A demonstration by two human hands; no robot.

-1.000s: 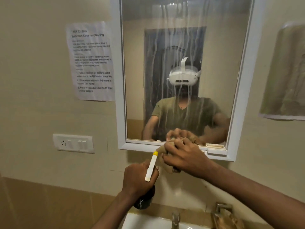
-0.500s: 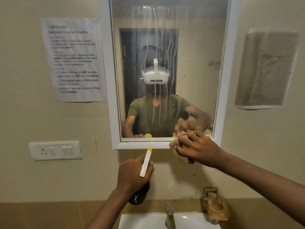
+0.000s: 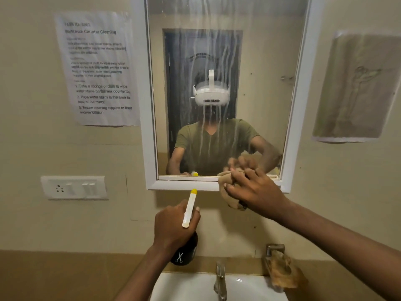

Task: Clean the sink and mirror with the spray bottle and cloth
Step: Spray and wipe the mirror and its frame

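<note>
Both hands were seen raised before the streaked mirror (image 3: pixel 225 61): the right hand (image 3: pixel 256 192) was clamped on a bunched tan cloth (image 3: pixel 224 185) pressed at the mirror's lower frame edge, while the left hand (image 3: pixel 173 227) was wrapped around a dark spray bottle (image 3: pixel 186 253) held above the white sink (image 3: pixel 186 285), beside the tap (image 3: pixel 220 281).

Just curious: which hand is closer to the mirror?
Right. The right hand presses the cloth at the mirror's lower edge; the left hand holds the spray bottle below the frame.
</note>
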